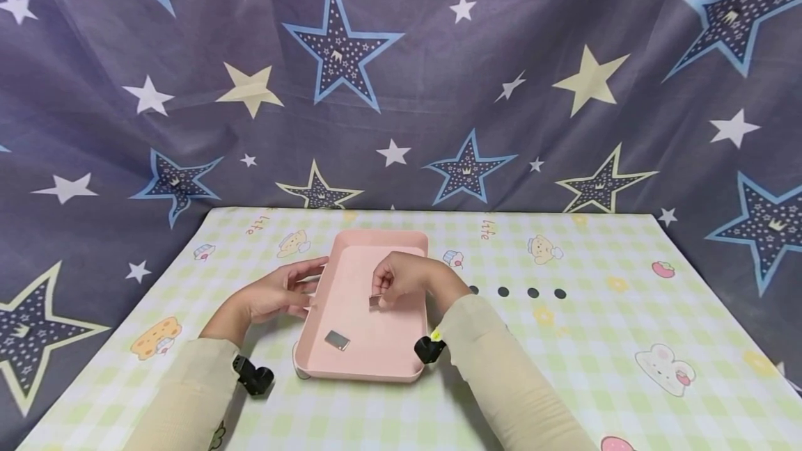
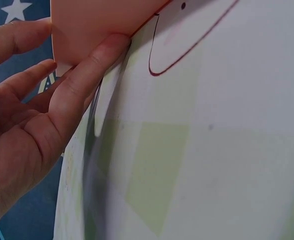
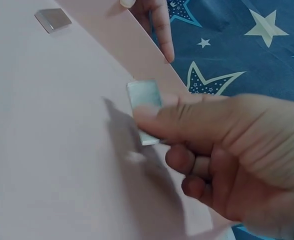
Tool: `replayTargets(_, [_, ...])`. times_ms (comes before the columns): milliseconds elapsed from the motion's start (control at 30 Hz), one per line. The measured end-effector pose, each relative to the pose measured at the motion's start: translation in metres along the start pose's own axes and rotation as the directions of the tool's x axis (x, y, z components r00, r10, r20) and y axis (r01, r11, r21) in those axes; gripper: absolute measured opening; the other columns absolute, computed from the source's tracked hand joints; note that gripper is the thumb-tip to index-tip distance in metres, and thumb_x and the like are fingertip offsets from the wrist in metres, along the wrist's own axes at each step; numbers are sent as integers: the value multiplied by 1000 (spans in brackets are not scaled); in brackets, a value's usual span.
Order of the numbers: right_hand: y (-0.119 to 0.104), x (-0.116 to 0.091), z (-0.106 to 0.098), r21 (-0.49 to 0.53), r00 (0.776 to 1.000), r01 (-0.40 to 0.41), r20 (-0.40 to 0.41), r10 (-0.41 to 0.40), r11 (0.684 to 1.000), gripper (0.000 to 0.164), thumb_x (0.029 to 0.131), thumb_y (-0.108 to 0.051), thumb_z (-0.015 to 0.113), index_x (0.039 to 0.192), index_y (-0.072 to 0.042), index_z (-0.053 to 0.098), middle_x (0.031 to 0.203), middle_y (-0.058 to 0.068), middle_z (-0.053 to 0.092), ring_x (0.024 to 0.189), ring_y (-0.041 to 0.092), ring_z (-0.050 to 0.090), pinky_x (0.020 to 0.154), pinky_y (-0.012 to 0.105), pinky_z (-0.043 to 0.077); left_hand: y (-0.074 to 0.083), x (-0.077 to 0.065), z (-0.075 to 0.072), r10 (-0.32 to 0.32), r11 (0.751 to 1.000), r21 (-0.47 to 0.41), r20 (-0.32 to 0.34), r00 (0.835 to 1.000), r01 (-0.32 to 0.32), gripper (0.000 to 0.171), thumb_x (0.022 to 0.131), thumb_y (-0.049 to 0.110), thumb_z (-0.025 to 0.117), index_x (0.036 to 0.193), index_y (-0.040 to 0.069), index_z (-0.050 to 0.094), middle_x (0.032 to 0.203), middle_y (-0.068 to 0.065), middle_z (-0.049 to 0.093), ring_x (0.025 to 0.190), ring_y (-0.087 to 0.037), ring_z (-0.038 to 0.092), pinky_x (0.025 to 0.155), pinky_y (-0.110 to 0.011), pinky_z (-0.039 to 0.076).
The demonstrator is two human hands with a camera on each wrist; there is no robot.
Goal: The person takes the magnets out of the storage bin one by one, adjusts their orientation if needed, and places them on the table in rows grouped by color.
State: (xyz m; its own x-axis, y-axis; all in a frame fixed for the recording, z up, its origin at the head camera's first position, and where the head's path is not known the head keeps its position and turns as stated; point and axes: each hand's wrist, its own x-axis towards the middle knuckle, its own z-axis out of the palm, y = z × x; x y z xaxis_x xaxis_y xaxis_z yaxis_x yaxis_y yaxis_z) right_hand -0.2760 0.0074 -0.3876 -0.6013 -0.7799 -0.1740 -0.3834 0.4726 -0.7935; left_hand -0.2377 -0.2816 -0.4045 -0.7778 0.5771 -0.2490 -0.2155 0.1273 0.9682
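Note:
A shallow pink tray (image 1: 351,360) lies on the table in front of me. Over its middle, my right hand (image 1: 404,277) pinches a small, shiny silver rectangular block (image 3: 146,92) between thumb and fingers, as the right wrist view shows close up. A similar silver block (image 1: 337,339) lies flat on the tray floor, toward the near left corner. My left hand (image 1: 282,291) holds the tray's left side, with the thumb at the wall and the other fingers spread along it. In the left wrist view, the thumb (image 2: 72,87) rests against the pink wall.
Several round black discs (image 1: 532,293) are in a row on the table, right of the tray. A checked cloth with cartoon prints (image 1: 601,333) covers the table. Behind its far edge hangs a dark star-patterned curtain (image 1: 413,103). Each wrist wears a small black camera (image 1: 253,376).

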Motion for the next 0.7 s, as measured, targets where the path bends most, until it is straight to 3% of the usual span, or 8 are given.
replayTargets(433, [-3, -3, -7, 25, 996, 79, -30, -78, 997, 31, 83, 13, 63, 110, 1, 71, 74, -2, 54, 63, 7, 45, 57, 17, 37, 0, 0, 0, 6, 1000, 4, 12, 1000, -6, 89, 86, -9, 60, 156, 1, 5, 159, -26, 9, 141, -44, 24, 92, -52, 50])
replayTargets(700, [-6, -8, -10, 68, 995, 95, -37, -92, 993, 30, 83, 14, 61, 109, 1, 70, 72, 0, 54, 58, 7, 44, 52, 18, 36, 0, 0, 0, 11, 1000, 9, 17, 1000, -12, 89, 87, -8, 60, 156, 1, 5, 159, -27, 8, 141, -43, 25, 92, -51, 50])
